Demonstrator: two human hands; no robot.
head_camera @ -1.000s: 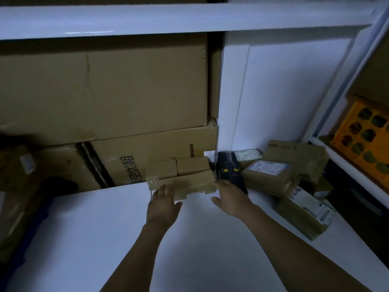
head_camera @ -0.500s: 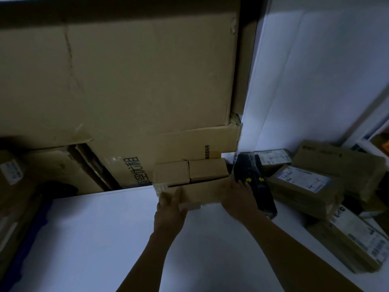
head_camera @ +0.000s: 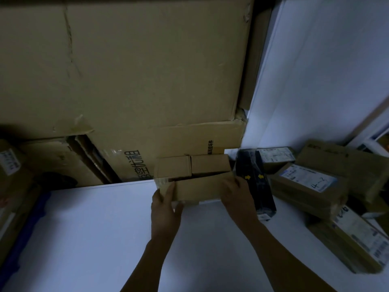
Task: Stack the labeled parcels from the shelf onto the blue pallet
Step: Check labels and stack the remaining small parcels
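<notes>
Parcel (head_camera: 200, 188), plain brown cardboard, flat and oblong. It sits at the back of the white shelf (head_camera: 94, 228), centre of view. Long axis runs left to right across the view, right end tipped slightly higher. Broad face toward the camera. Cannot tell whether its underside is off the shelf.

Left hand (head_camera: 166, 205) grips the left end, fingers curled round the corner, one finger lying up the front face. Right hand (head_camera: 237, 197) grips the right end, fingers bent over the top edge. Both forearms reach in from below.

Count, near the held box:
- Two small brown boxes (head_camera: 172, 168) side by side, touching each other, directly behind it.
- One black wrapped parcel (head_camera: 254, 186), just beside the right hand, long axis running front to back, with two yellow arrows pointing at each other.
- Labelled brown parcels (head_camera: 305, 184) heaped at the right end of the shelf: four told apart, and one label has handwriting on it. Dim light, print unreadable.
- One more labelled parcel (head_camera: 10, 165) at the far left edge.

Large cartons (head_camera: 136, 70) stand stacked behind the shelf, the lower one printed with characters turned sideways.
</notes>
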